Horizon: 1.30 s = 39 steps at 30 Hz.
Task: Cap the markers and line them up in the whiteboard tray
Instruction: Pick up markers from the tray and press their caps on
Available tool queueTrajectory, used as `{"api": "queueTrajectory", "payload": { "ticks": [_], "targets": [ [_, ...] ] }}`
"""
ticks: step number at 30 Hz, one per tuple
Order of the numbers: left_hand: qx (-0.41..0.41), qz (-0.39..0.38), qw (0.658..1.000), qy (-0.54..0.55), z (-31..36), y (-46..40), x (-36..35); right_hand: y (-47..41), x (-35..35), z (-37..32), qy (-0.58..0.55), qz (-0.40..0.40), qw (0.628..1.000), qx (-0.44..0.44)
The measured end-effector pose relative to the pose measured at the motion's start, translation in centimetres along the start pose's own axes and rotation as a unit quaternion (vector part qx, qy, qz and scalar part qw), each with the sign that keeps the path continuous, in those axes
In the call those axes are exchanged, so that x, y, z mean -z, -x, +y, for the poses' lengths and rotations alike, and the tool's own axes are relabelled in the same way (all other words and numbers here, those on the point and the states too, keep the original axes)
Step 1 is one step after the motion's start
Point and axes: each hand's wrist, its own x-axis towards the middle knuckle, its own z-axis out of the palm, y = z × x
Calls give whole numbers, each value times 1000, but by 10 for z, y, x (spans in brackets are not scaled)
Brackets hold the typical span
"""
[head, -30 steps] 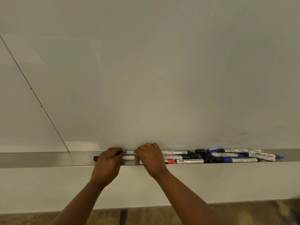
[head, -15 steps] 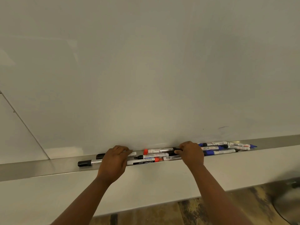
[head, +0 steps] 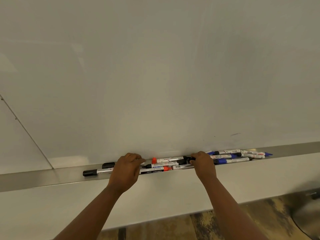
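A long metal whiteboard tray [head: 52,178] runs under the whiteboard. Two black-capped markers [head: 89,172] lie at its left, and their barrels pass under my left hand [head: 126,170], whose fingers curl over them. Between my hands lie a red-capped marker [head: 166,159], a marker with a bare black tip [head: 161,165] and a dark-labelled marker with a red cap [head: 155,170]. My right hand [head: 202,164] pinches a black cap [head: 187,159] at the edge of a pile of blue markers [head: 232,156]. One marker shows a bare blue tip [head: 269,154].
The whiteboard [head: 155,75] fills the view above the tray, with a faint dark mark at the lower right. A white wall panel [head: 155,201] lies below the tray. Patterned floor [head: 225,226] and a grey rounded object [head: 308,210] show at the bottom right.
My right hand has moved from beside my left hand to the right, onto the black pieces by the blue markers. My left hand stays on the left markers. The view has shifted.
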Motion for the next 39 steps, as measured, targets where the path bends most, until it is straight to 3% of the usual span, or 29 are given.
{"api": "queueTrajectory", "payload": {
  "ticks": [11,27,33,39],
  "targets": [
    [-13,7,1000,16,10,-3,-2,-4,-5,9,59,-12,994,88],
    [-11,-14,1000,3,14,-2,-7,-4,-8,14,81,32,983,163],
    [-81,-50,989,-115,20,-9,-9,-2,-9,13,40,48,987,147],
    [-70,-39,982,-171,11,-10,-13,3,-4,9,-30,102,983,148]
  ]
}}
